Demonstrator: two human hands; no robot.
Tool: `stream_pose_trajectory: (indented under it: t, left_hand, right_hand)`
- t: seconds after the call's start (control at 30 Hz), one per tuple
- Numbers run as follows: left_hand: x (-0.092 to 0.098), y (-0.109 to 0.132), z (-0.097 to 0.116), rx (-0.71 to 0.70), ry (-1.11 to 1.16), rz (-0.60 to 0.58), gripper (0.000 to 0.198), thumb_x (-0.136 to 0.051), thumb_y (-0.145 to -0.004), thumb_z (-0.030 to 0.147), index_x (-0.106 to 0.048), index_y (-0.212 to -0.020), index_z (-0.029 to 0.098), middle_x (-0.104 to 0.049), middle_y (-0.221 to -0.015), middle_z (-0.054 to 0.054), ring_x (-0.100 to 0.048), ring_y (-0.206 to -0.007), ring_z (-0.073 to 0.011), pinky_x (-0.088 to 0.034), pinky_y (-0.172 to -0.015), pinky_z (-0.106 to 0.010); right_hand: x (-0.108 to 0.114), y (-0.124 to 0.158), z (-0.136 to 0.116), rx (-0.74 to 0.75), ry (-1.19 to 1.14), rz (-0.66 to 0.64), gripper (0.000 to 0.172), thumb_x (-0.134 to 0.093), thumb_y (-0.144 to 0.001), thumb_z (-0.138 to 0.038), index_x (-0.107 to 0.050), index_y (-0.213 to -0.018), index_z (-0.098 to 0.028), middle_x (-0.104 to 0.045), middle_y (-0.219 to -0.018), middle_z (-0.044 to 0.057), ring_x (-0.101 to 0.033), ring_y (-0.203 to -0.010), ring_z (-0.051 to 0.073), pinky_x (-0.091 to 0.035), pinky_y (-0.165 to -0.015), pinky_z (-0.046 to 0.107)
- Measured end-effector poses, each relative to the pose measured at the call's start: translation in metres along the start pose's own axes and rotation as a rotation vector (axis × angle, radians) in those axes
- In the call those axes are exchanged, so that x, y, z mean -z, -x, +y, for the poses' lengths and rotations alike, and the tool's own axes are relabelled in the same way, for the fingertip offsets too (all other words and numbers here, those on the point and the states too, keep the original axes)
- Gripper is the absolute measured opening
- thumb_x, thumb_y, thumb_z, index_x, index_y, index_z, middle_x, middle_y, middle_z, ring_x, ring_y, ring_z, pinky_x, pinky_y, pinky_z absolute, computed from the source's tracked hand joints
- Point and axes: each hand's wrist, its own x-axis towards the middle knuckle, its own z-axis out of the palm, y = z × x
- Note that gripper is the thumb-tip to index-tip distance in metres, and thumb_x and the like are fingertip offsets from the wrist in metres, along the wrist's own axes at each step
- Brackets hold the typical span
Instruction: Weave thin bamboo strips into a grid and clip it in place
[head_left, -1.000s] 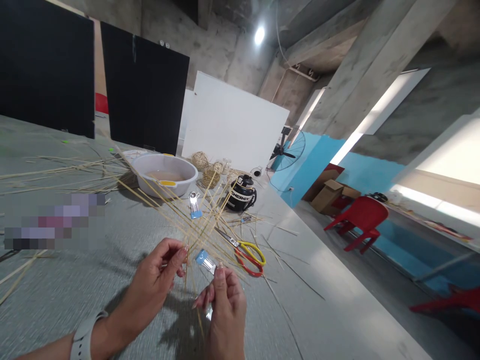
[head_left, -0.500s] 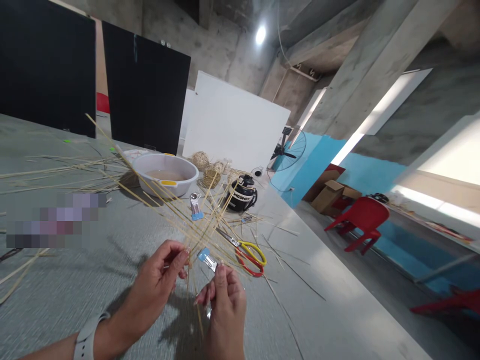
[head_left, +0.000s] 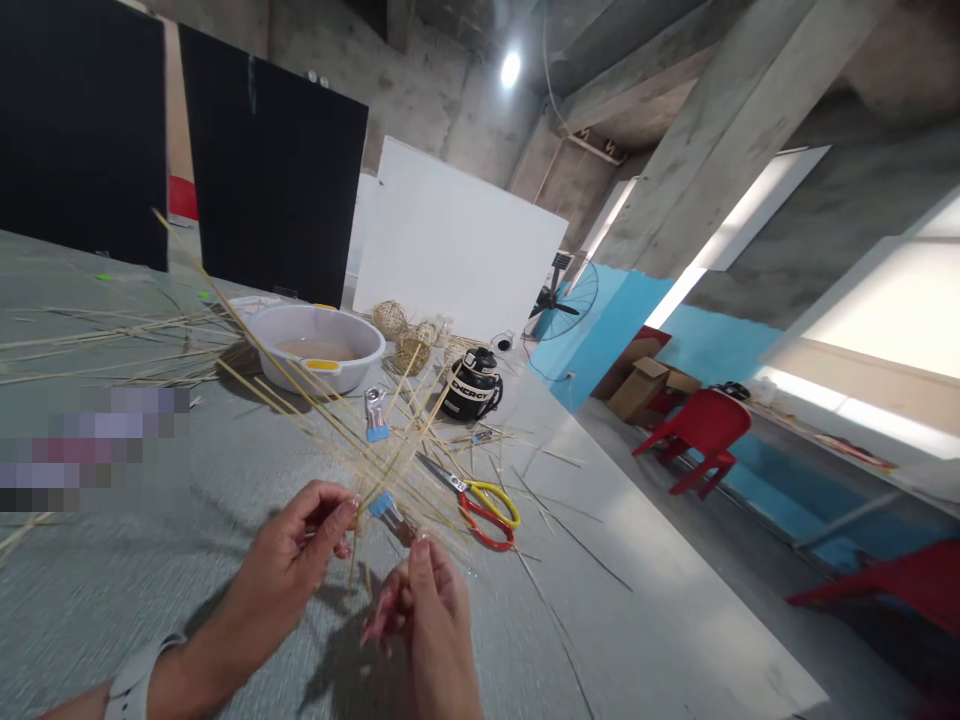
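Note:
My left hand (head_left: 300,560) is closed in a pinch on thin bamboo strips (head_left: 319,398) that cross into a loose weave in front of me. My right hand (head_left: 431,620) is closed at the metal end of a clip (head_left: 388,515) with blue tips, its thumb against the metal. The clip's blue jaws meet the strips close to my left fingertips. Farther up the weave, a second blue-tipped metal clip (head_left: 376,415) grips the strips. Scissors (head_left: 484,510) with yellow and red handles lie partly under strip ends, right of my hands.
A white basin (head_left: 360,350) of brownish liquid stands behind the weave. Beside it are woven balls (head_left: 390,318) and a black jug (head_left: 472,390). Loose strips (head_left: 135,330) spread over the grey table (head_left: 600,540). A red chair (head_left: 697,430) stands beyond the table's right edge.
The view has shifted slightly, so everything sits a little farther left. My right hand and the clip have turned slightly. My left hand keeps its pinch on the strips.

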Motion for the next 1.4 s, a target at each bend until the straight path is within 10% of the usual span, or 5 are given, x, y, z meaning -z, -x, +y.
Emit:
stream_pose_trajectory:
  t: [0.2,0.33,0.63,0.97,1.4]
  left_hand:
    - [0.044,-0.027,-0.002,0.010,-0.026,-0.062,0.033,-0.061,-0.079,0.055,-0.062,-0.087,0.023,-0.059,-0.062,0.002,-0.051,-0.051,-0.0125,-0.037,-0.041,-0.019]
    - [0.065,-0.040,-0.007,0.031,-0.066,-0.125,0.029,-0.063,-0.078,0.052,-0.064,-0.081,0.023,-0.059,-0.062,0.002,-0.050,-0.051,-0.0112,-0.035,-0.041,-0.016]
    - [0.062,-0.048,-0.018,0.021,-0.095,-0.183,0.025,-0.058,-0.084,0.045,-0.064,-0.082,0.021,-0.058,-0.067,0.001,-0.051,-0.056,-0.0119,-0.042,-0.048,-0.019]
    - [0.066,-0.052,-0.015,0.001,-0.104,-0.210,0.025,-0.055,-0.085,0.043,-0.064,-0.081,0.020,-0.055,-0.069,0.001,-0.051,-0.059,-0.0129,-0.046,-0.055,-0.022]
    - [0.077,-0.048,-0.009,-0.018,-0.183,-0.294,0.027,-0.052,-0.087,0.044,-0.063,-0.083,0.019,-0.052,-0.070,0.000,-0.050,-0.063,-0.0152,-0.044,-0.058,-0.025]
  right_hand:
    - [0.088,-0.017,-0.058,-0.125,0.470,-0.191,0.055,-0.059,-0.075,-0.068,-0.059,-0.067,-0.014,-0.045,-0.038,-0.006,-0.037,-0.029,0.005,-0.027,-0.033,0.017]
    - [0.143,-0.114,-0.098,0.041,0.910,0.189,0.040,-0.044,-0.095,-0.047,-0.062,-0.084,-0.013,-0.057,-0.055,-0.001,-0.055,-0.049,0.010,-0.043,-0.048,0.020]
    - [0.158,-0.266,-0.064,-0.030,1.219,0.178,0.030,-0.057,-0.093,-0.032,-0.056,-0.119,-0.018,-0.058,-0.121,0.008,-0.060,-0.100,0.022,-0.052,-0.084,0.042]
    - [0.176,-0.245,-0.113,0.174,1.137,0.174,0.026,-0.073,-0.067,-0.041,-0.067,-0.064,-0.017,-0.066,-0.061,0.006,-0.061,-0.067,0.023,-0.043,-0.057,0.031]
    - [0.134,-0.152,-0.107,-0.176,0.529,-0.224,0.041,-0.085,-0.053,-0.043,-0.074,-0.082,-0.018,-0.073,-0.088,0.011,-0.068,-0.079,0.023,-0.052,-0.079,0.037]
